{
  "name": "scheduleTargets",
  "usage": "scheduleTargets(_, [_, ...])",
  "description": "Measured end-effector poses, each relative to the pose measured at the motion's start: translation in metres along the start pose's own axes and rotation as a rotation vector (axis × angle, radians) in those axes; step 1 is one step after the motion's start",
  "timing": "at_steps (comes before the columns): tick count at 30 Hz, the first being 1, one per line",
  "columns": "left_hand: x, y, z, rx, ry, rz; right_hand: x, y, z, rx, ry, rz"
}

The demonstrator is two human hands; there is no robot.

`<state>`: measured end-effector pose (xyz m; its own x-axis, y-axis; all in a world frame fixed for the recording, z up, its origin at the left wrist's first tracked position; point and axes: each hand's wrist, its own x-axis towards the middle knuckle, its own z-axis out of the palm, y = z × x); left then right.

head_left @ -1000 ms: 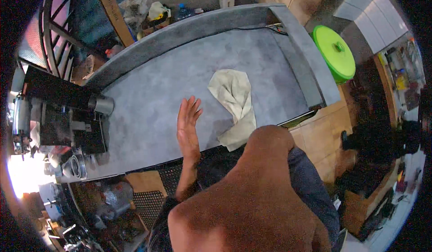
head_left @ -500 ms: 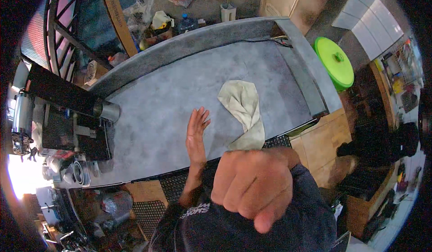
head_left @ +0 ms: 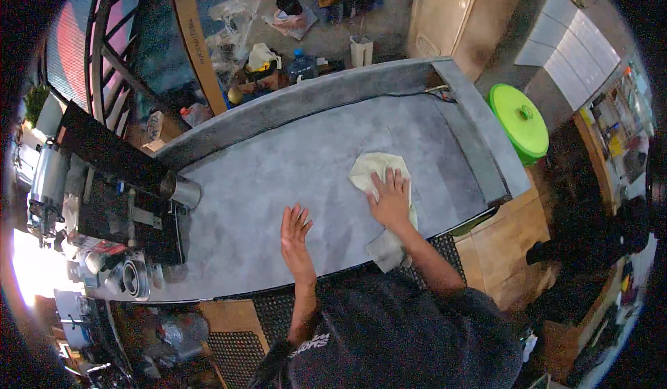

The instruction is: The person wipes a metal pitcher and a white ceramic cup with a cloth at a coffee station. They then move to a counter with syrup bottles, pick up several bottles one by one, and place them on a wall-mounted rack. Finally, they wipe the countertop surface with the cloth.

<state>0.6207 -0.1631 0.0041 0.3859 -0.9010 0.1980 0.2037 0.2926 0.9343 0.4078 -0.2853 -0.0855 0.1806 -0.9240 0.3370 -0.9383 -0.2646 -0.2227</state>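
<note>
A pale cream cloth [head_left: 361, 171] lies crumpled on the grey countertop [head_left: 257, 187], its lower end reaching the near edge. My right hand [head_left: 391, 201] rests flat on top of it with the fingers spread, covering part of its middle. To the left, my left hand [head_left: 297, 243] is over the near part of the counter, fingers stretched out and nothing in it. Whether that hand touches the surface I cannot tell.
A raised grey ledge [head_left: 313, 104] runs along the counter's far side, with cables [head_left: 439, 94] in its right corner. At the left stand a metal cup [head_left: 186, 191] and dark equipment. Beyond the right end is a round lime-green lid [head_left: 521, 121].
My right hand, before a closed fist close to the camera, has come down open onto the cloth. My left hand stays open over the counter. The view has tilted up slightly.
</note>
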Motion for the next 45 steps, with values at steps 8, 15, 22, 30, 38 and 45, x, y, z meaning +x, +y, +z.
scheduleTargets(8, [-0.009, -0.017, 0.019, -0.050, -0.114, -0.088, -0.052, -0.002, -0.009, 0.119, -0.249, -0.266])
scheduleTargets(15, [-0.003, -0.007, 0.023, -0.036, -0.146, -0.059, -0.055, 0.151, -0.029, -0.266, -0.069, 0.240])
scheduleTargets(22, [-0.004, -0.012, 0.020, -0.008, -0.114, -0.091, -0.029, 0.139, 0.025, -0.141, 0.125, 0.364])
scheduleTargets(30, [0.003, -0.016, 0.040, -0.071, -0.187, -0.125, -0.037, -0.046, -0.065, 0.741, -0.709, 0.008])
scheduleTargets(38, [0.015, -0.016, 0.055, 0.029, -0.215, -0.021, -0.054, -0.008, -0.134, 1.801, -0.354, 0.284])
scheduleTargets(45, [0.001, -0.020, 0.059, 0.170, -0.440, -0.159, -0.058, -0.034, -0.146, 1.959, -0.158, 0.472])
